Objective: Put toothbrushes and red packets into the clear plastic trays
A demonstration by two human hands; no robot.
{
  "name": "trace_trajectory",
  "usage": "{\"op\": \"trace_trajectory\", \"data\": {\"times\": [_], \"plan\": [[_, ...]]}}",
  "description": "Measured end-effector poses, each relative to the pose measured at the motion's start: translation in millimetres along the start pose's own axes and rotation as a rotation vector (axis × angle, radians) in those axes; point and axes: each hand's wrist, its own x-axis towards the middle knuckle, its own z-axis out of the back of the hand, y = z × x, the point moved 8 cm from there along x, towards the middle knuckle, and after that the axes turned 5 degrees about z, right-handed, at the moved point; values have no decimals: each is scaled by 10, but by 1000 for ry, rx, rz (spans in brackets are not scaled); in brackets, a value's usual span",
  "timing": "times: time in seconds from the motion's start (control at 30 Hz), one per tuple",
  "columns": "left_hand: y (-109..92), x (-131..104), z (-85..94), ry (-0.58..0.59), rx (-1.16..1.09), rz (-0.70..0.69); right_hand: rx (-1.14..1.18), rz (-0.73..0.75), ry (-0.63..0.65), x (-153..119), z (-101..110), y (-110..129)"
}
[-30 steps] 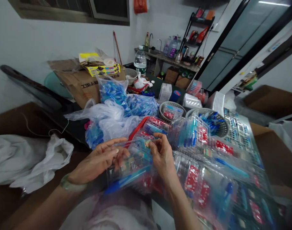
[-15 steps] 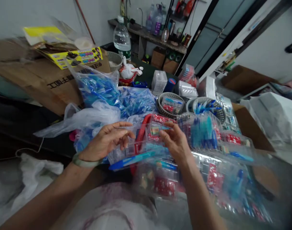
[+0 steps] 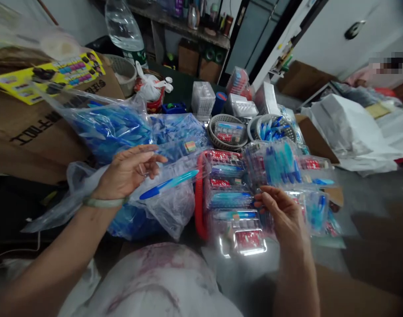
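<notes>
My left hand [image 3: 128, 169] is closed on the near left end of a clear plastic blister tray [image 3: 175, 169], held tilted above the bags. In the tray lies a blue pen [image 3: 170, 184] with a light-blue half, and a small striped block [image 3: 190, 146] sits near its far edge. My right hand [image 3: 280, 211] hovers by the right side of a red basket [image 3: 200, 207], fingers loosely bent and apart, with nothing visible in them. Filled blister packs [image 3: 232, 200] with pens and red printed pieces are stacked in the basket, close to its fingertips.
Bags of blue pens [image 3: 112, 125] lie at left beside a cardboard box [image 3: 52, 127]. Behind the packs stand two grey round baskets [image 3: 228, 145] and stacked clear trays [image 3: 203, 99]. A large water bottle [image 3: 125, 31] stands at the back. Another person is partly visible at far right.
My hands have moved apart: the left has drawn left with the tray, the right has shifted right and away from it. The view has turned right and lower.
</notes>
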Motion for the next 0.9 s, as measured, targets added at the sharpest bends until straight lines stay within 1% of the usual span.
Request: {"op": "trace_trajectory", "data": {"times": [0.07,0.17,0.27,0.4,0.53,0.57,0.63,0.73,0.8,0.9], "plan": [[126,109,-128,33,-23,9,15,-6,-38,-32,88,-62],[343,250,-321,72,-48,67,29,-21,-84,-61,219,-116],[519,343,-486,78,-8,134,45,-22,-112,-109,338,-179],[634,442,-651,65,42,153,39,-21,-176,-249,552,-324],[702,545,-806,81,37,165,-21,-35,-243,-486,732,-533],[717,566,-840,82,32,177,-36,-52,-249,-554,739,-605],[728,600,-896,74,25,193,-63,-78,-224,-678,679,-741],[714,635,-956,52,32,197,-139,-49,-130,-816,473,-840],[705,651,-986,49,43,198,-231,8,-98,-870,353,-811],[710,664,-1014,62,55,203,-365,112,-116,-883,240,-657]]}}
